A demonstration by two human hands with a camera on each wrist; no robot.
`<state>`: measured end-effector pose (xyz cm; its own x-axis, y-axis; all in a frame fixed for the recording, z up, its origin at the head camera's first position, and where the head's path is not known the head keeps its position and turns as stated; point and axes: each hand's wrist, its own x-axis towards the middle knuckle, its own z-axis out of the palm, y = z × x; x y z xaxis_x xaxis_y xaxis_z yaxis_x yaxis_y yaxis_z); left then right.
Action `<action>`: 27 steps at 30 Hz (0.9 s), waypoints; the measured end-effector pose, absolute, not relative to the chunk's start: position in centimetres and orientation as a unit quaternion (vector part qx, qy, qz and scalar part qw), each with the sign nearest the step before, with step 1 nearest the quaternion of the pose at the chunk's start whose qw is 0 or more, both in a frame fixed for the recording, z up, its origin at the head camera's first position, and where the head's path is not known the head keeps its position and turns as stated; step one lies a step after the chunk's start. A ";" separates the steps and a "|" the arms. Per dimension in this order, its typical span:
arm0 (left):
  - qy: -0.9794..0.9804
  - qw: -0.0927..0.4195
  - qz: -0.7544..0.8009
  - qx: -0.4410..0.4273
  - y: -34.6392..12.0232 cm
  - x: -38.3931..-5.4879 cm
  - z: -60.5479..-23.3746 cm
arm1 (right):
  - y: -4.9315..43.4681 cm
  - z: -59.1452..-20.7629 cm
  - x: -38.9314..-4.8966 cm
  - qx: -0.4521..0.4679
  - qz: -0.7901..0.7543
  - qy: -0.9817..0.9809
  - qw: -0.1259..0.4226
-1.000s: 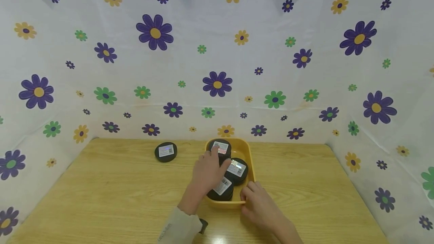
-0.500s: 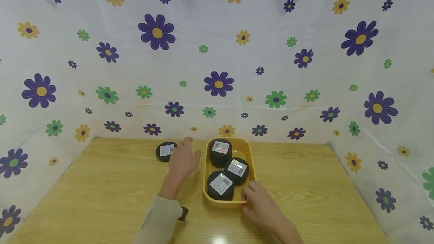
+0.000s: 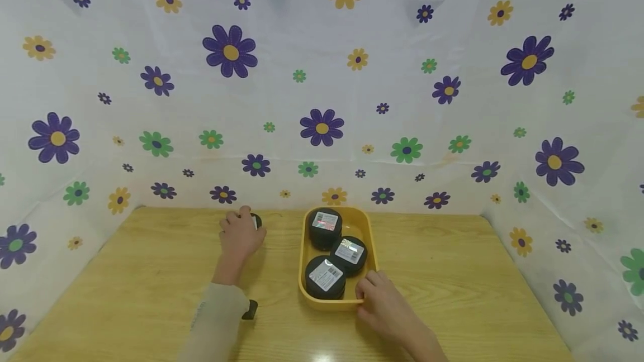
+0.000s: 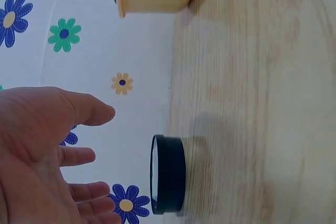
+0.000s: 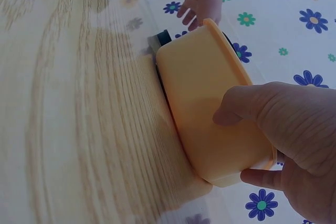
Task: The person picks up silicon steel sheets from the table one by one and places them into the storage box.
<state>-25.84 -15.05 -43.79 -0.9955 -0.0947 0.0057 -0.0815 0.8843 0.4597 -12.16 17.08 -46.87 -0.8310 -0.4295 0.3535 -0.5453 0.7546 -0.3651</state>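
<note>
In the head view my left hand is over a flat round black container at the table's back left and hides most of it. The left wrist view has the hand with thumb and fingers spread, a gap short of the container, which lies flat. My right hand grips the near right corner of a yellow tray, its thumb on the outer wall in the right wrist view. Inside the tray are three groups of black round containers with white labels: back left, middle right and front left.
The wooden table meets a white flowered cloth that hangs behind it and at both sides. A dark band shows beside the left sleeve.
My left hand has moved from the containers in the tray leftward to above the single container on the table. The right hand has stayed at the tray's corner.
</note>
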 end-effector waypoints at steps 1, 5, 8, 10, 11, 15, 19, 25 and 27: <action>-0.971 0.007 -0.236 0.047 -15.4 -26.0 -43.9 | 17.1 -46.9 -12.2 0.264 0.231 -0.928 0.126; -0.969 -0.012 -0.240 0.051 -15.8 -26.1 -43.7 | 17.1 -46.9 -12.3 0.262 0.231 -0.930 0.118; -0.969 -0.022 -0.239 0.052 -16.1 -26.3 -43.8 | 17.1 -46.8 -12.3 0.255 0.232 -0.933 0.098; -0.970 -0.029 -0.234 0.053 -16.2 -26.4 -43.9 | 17.1 -46.8 -12.3 0.250 0.234 -0.936 0.084; -0.971 -0.034 -0.229 0.052 -16.3 -26.4 -44.0 | 17.1 -46.7 -12.3 0.247 0.235 -0.937 0.079; -0.976 -0.054 -0.209 0.037 -16.4 -26.5 -44.5 | 17.0 -46.8 -12.1 0.240 0.241 -0.938 0.067; -0.978 -0.087 -0.189 0.011 -16.5 -26.3 -45.1 | 16.9 -46.9 -12.0 0.243 0.239 -0.937 0.078; -0.981 -0.096 -0.171 -0.007 -16.2 -25.5 -46.0 | 16.9 -47.1 -12.0 0.257 0.234 -0.930 0.123; -0.982 -0.085 -0.170 -0.005 -16.1 -25.5 -46.2 | 16.9 -47.2 -12.0 0.263 0.234 -0.926 0.139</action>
